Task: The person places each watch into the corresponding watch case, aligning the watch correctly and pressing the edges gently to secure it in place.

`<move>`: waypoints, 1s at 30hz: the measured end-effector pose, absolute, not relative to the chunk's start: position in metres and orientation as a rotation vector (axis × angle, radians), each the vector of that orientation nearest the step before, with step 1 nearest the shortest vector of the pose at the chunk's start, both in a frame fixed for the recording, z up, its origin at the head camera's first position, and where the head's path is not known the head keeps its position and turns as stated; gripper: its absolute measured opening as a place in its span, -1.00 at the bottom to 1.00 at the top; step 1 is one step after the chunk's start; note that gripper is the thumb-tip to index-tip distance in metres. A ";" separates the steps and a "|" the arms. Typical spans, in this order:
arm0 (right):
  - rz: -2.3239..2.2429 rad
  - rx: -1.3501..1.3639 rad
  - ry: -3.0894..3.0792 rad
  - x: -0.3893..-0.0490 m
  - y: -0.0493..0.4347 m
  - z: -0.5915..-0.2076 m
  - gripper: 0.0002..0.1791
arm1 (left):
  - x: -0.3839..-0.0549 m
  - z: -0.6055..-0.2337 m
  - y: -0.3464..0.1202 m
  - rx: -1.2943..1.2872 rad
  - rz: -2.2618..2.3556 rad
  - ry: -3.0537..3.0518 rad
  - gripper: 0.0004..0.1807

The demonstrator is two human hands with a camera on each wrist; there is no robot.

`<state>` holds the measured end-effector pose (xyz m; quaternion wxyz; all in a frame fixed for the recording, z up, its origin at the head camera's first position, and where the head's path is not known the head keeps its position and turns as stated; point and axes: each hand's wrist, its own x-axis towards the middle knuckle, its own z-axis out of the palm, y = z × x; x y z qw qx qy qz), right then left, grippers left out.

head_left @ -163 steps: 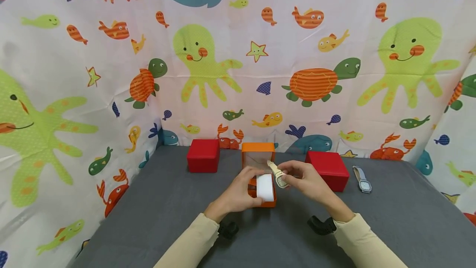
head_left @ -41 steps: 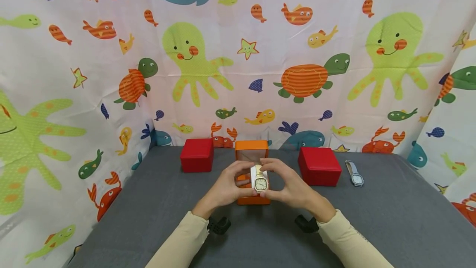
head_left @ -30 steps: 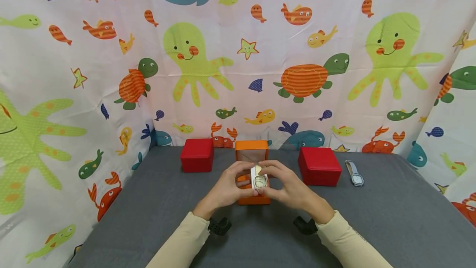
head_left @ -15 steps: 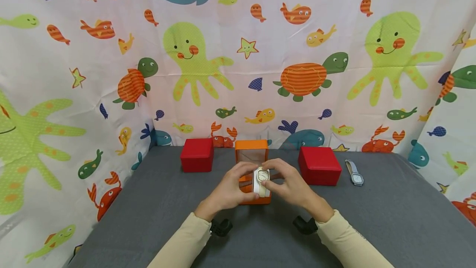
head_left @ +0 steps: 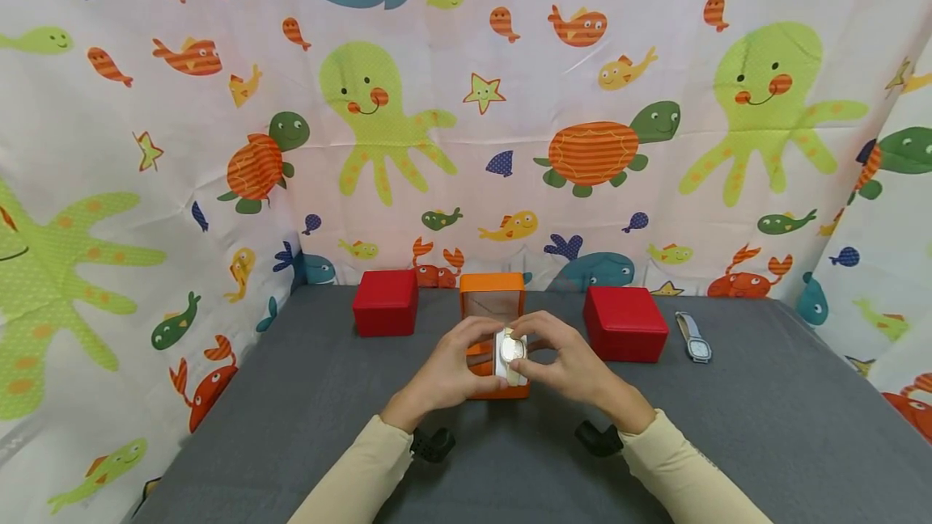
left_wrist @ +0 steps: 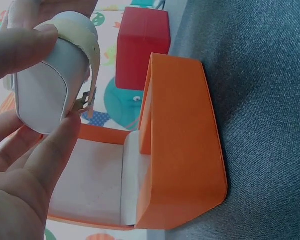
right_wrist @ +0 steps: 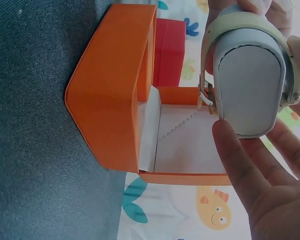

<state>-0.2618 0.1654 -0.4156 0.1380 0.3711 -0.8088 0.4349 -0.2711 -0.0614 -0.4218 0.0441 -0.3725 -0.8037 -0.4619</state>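
A cream-strapped wristwatch (head_left: 513,348) lies around a white watch cushion (left_wrist: 42,92), face toward the head camera. In the left wrist view its strap (left_wrist: 79,34) wraps over the cushion, and the buckle end hangs loose from the side. My left hand (head_left: 455,362) holds the cushion between thumb and fingers. With thumb and fingers, my right hand (head_left: 571,354) grips the watch and cushion from the other side. Just below both hands stands an orange watch box (right_wrist: 115,90), lid raised, with a pale lining. Fingers hide part of the watch in the head view.
On the grey cloth-covered table (head_left: 328,427), one red box (head_left: 386,303) stands left of the orange box and another red box (head_left: 626,324) to its right. A second watch (head_left: 694,338) with a pale strap lies farther right. A patterned curtain (head_left: 437,120) rises behind.
Earlier my right hand held the watch apart, beside the cushion. The watch then came onto the cushion, and its face has shifted from the cushion's lower end upward. The boxes have stayed put.
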 end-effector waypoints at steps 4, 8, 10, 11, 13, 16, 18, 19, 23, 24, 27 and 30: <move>1.257 1.044 -2.366 -0.264 0.166 -0.414 -0.58 | -0.276 -0.422 -0.062 -1.134 -1.462 -2.458 -0.29; 1.234 1.028 -2.419 -0.267 0.169 -0.413 -0.40 | -0.280 -0.421 -0.062 -1.137 -1.581 -2.426 -0.30; 1.209 1.041 -2.442 -0.270 0.171 -0.413 -0.31 | -0.283 -0.420 -0.062 -1.120 -1.644 -2.410 -0.30; 1.201 1.055 -2.450 -0.272 0.172 -0.412 -0.28 | -0.284 -0.419 -0.063 -1.110 -1.669 -2.403 -0.30; 1.185 1.090 -2.458 -0.276 0.173 -0.414 -0.26 | -0.287 -0.419 -0.064 -1.088 -1.712 -2.396 -0.28; 1.185 1.114 -2.467 -0.282 0.173 -0.416 -0.26 | -0.292 -0.420 -0.066 -1.067 -1.734 -2.408 -0.27; 1.190 1.115 -2.478 -0.287 0.172 -0.419 -0.28 | -0.295 -0.422 -0.067 -1.059 -1.699 -2.433 -0.28; 1.194 1.106 -2.486 -0.289 0.172 -0.420 -0.29 | -0.297 -0.423 -0.067 -1.056 -1.663 -2.448 -0.28; 1.236 1.079 -2.531 -0.297 0.167 -0.422 -0.32 | -0.309 -0.431 -0.067 -1.020 -1.504 -2.529 -0.29; 1.241 1.070 -2.546 -0.300 0.167 -0.423 -0.33 | -0.312 -0.433 -0.067 -1.007 -1.463 -2.553 -0.30; 1.246 1.045 -2.590 -0.307 0.166 -0.429 -0.35 | -0.319 -0.438 -0.067 -0.976 -1.382 -2.622 -0.30; 1.215 1.038 -2.619 -0.316 0.167 -0.437 -0.36 | -0.325 -0.441 -0.067 -0.955 -1.331 -2.671 -0.29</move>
